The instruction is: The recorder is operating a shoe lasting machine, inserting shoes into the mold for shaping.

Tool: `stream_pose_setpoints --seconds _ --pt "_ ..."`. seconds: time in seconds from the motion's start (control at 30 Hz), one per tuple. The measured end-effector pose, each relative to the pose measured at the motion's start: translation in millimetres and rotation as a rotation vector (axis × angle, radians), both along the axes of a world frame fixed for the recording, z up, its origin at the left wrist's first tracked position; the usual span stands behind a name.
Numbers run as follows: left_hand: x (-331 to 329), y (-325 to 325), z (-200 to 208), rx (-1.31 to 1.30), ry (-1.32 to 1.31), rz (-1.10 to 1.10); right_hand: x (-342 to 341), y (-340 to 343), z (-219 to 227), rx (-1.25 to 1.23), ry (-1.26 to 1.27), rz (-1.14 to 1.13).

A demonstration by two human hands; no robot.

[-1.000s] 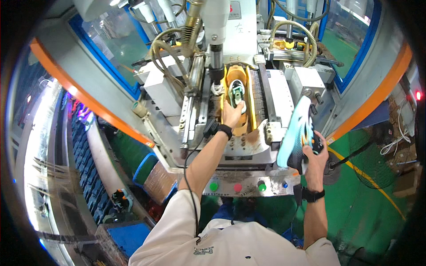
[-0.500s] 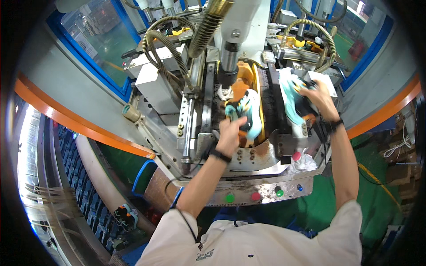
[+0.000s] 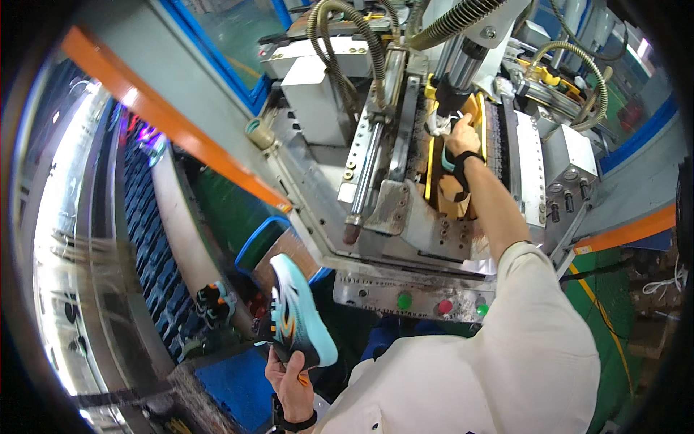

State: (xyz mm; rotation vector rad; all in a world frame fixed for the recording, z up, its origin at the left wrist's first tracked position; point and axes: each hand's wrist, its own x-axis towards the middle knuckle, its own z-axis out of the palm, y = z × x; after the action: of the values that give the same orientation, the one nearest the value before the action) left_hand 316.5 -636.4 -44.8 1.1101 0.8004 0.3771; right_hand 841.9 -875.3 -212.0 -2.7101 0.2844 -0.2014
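My left hand (image 3: 290, 383) is closed round the heel end of a sneaker (image 3: 309, 318) with a thick pale teal sole and a black and orange upper. It holds the sneaker toe up, clear of the machine at the lower left. My right hand (image 3: 464, 137) reaches into the machine's yellow-sided bay (image 3: 473, 206), fingers curled beside a white cloth-like piece (image 3: 438, 124) under the vertical press cylinder (image 3: 457, 72). A second teal-soled sneaker (image 3: 447, 160) shows beneath this hand and wrist, mostly hidden by them.
A conveyor with a dark ridged belt (image 3: 148, 246) runs along the left, with a dark and orange shoe (image 3: 215, 302) at its side. An orange frame bar (image 3: 173, 130) slants across the machine's left side. Coloured buttons line the front panel (image 3: 376, 295). A blue-rimmed bin (image 3: 249, 249) stands below.
My left hand has brought a sneaker out of the machine to the lower left. My right hand has moved from the machine's right side into the bay with the other sneaker. The view has turned left.
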Motion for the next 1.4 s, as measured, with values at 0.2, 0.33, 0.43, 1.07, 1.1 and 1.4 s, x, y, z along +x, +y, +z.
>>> stream_pose_setpoints --seconds 0.2,0.33,0.43,1.07,1.1,1.4 --pt "-77.8 -24.7 -41.3 0.383 0.163 0.224 -178.9 16.6 94.0 0.247 -0.157 0.644" --pt "-91.4 -49.5 -42.9 -0.169 0.057 0.522 -311.6 37.8 21.1 0.351 -0.087 1.046" --pt "-122.3 -70.1 -51.6 -0.277 0.020 0.590 -348.6 54.2 -59.2 0.267 -0.055 1.222" --pt "-529.0 -90.4 -239.0 -0.130 0.265 1.831 -461.6 305.3 119.0 0.805 -0.095 1.669" --pt "-552.1 -79.0 -253.4 -0.172 0.306 1.899 -493.6 334.8 153.6 0.848 -0.159 1.770" --pt "-685.8 4.3 -390.4 0.118 0.981 1.567 -784.4 552.4 355.1 0.625 -0.325 2.188"
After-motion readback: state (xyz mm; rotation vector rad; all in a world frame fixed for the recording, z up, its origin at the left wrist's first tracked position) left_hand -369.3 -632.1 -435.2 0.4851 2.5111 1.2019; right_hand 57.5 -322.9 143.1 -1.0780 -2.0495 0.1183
